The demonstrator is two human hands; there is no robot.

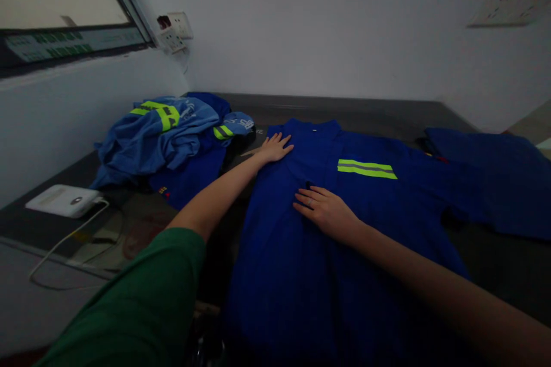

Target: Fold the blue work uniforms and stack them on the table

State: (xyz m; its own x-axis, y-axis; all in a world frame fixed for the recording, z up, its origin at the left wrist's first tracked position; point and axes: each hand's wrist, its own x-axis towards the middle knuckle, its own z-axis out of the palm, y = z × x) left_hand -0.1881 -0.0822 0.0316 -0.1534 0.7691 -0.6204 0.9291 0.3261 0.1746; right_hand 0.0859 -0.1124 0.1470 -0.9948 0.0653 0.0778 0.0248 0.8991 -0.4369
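A dark blue work shirt [279, 229] lies spread out on the dark table, its collar [316, 127] toward the wall. Across one side of its chest runs a yellow-green reflective strip [367, 168] with a grey band. My left hand [276, 148] rests flat near the shoulder beside the collar, fingers spread. Lower down, my right hand [323, 210] lies on the front of the shirt, its fingers stretched out and a ring on one of them. Neither hand grips the cloth. The lower part of the shirt fades into shadow.
Crumpled blue garments [161, 132] with reflective strips are heaped at the back left. A white device [64, 199] with a cable [55, 249] sits at the left edge. Another blue garment [503, 178] lies at the right. Walls with sockets [501, 7] bound the table [365, 104].
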